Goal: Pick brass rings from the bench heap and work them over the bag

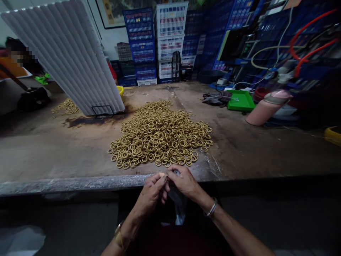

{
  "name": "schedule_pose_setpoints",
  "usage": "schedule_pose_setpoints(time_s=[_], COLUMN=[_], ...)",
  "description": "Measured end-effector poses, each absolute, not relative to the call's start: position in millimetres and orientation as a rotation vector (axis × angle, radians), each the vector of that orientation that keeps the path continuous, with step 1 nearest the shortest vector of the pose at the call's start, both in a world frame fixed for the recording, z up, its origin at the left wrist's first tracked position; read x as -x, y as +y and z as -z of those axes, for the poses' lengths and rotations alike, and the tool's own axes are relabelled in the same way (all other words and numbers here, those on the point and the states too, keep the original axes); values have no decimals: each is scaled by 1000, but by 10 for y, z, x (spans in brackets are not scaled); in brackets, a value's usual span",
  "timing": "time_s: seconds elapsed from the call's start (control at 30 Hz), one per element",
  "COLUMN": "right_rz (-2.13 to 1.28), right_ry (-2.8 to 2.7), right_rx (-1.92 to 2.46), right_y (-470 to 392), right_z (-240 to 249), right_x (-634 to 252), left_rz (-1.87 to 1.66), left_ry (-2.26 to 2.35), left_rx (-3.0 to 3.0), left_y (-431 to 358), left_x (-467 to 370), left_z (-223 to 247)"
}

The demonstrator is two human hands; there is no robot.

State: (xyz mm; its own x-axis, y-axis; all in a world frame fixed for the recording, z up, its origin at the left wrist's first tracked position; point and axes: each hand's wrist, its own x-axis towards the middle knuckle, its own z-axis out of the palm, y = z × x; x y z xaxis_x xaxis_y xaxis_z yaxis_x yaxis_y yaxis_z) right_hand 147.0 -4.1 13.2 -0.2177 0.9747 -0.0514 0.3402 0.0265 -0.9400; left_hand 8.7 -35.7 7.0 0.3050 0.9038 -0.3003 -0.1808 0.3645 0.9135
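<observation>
A wide heap of brass-coloured rings lies on the worktable. Just in front of it, at the table's near edge, both hands meet. My left hand is closed, its thumb and finger pinched on something small and pale that I cannot make out. Pinched close beside it is my right hand, touching a thin clear plastic bag that hangs below the fingers. The fingertips hide part of what lies between them.
A corrugated white panel stands at the back left, with more rings beside it. Behind are stacked crates. At the right sit a green tray, a pink bottle and dark gloves.
</observation>
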Motion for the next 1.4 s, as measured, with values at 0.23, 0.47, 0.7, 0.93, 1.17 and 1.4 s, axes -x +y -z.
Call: schedule_pose_setpoints(time_s=[0.23, 0.47, 0.7, 0.93, 1.17, 1.4], right_rz=[-1367, -941, -817, -822, -630, -308], right_ry=[-1502, -1859, -2215, -2280, -2304, -2083], right_rx=[1268, 1367, 1343, 1321, 1640, 1896], right_y=[-19, -83, -166, -191, -135, -28], right_z=[-65, 8, 32, -24, 10, 63], right_x=[-1429, -1444, -1457, -1439, -1546, -1841], left_rz=[-955, -1033, -1047, -1076, -1068, -1188], left_ry=[949, 970, 1081, 1103, 1017, 879], left_rx=[-776, -777, -972, -1060, -944, -588], left_y=[-387, -425, -448, -458, -598, -559], left_x=[-57, -55, -67, -65, -50, -8], left_z=[-61, 4, -1, 29, -78, -30])
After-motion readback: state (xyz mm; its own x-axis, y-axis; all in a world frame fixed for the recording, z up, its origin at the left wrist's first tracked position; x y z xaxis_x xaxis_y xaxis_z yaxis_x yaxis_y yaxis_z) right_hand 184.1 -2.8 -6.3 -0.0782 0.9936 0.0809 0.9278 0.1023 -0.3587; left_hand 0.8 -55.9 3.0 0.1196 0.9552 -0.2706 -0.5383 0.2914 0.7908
